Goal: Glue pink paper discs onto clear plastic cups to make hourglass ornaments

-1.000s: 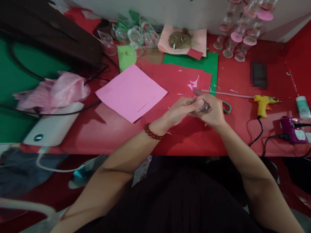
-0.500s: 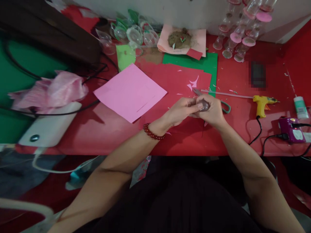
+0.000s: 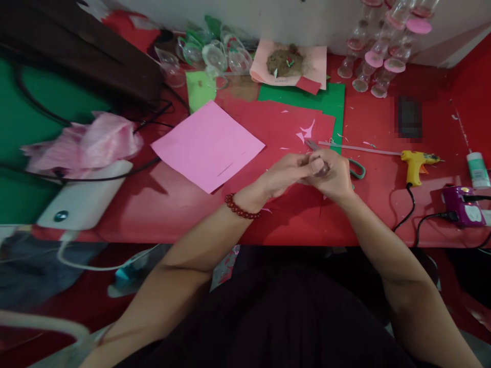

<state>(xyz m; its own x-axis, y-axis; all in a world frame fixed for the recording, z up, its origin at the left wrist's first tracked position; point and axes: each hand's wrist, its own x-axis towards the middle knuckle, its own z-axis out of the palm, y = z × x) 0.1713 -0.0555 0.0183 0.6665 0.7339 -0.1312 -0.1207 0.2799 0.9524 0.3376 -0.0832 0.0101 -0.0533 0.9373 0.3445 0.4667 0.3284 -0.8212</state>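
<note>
My left hand (image 3: 289, 173) and my right hand (image 3: 333, 171) are closed together around a small, rounded, see-through piece (image 3: 325, 169). Fingers cover most of it, and the left thumb lies across its top. A pair of scissors (image 3: 357, 168) rests on the table beneath my right hand. Their blade tips show beyond the knuckles and a green handle loop sticks out to the right. Pink paper scraps (image 3: 307, 129) lie just past the blades. To the left of my hands is a pink sheet (image 3: 209, 148), turned cornerwise.
A yellow glue gun (image 3: 416, 166) lies right, beside a purple power block (image 3: 463, 205) with cords. Hourglass-shaped clear containers (image 3: 379, 66) stand back right. Sand (image 3: 284, 62) sits on paper at the back, near clear plastic cups (image 3: 215, 56). A white device (image 3: 86, 199) is left.
My left thumb has moved further over the rounded piece, so less of it shows. The whole view has shifted slightly. Scissors and papers stay where they were.
</note>
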